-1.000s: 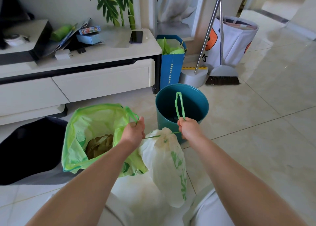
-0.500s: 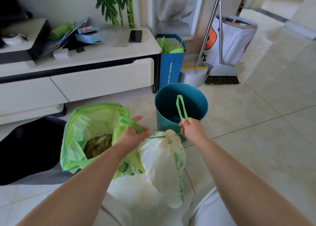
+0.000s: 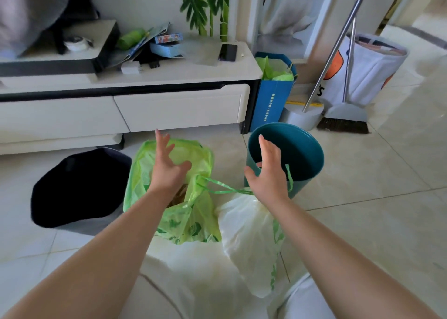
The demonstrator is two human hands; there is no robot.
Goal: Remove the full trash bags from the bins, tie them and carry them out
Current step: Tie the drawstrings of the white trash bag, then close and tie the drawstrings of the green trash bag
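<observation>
A white trash bag (image 3: 249, 241) with green print lies drawn shut on the floor before me. Its green drawstring (image 3: 225, 189) trails loose toward the left, and another loop hangs by my right wrist. Beside it on the left stands an open green trash bag (image 3: 191, 219) with brown waste inside. My left hand (image 3: 167, 166) hovers over the green bag's mouth, fingers spread, holding nothing. My right hand (image 3: 268, 173) is open above the white bag, in front of the teal bin (image 3: 304, 154), which looks empty.
A dark bin (image 3: 79, 185) stands at the left. A white low cabinet (image 3: 150, 101) runs along the back with a phone (image 3: 227, 52) and clutter on top. A blue paper bag (image 3: 273, 96), a broom (image 3: 343, 123) with dustpan and a white laundry bag (image 3: 367, 72) stand behind the teal bin.
Both hands have let go of the green drawstring loops and opened. They have moved up and forward, and the strings have dropped slack.
</observation>
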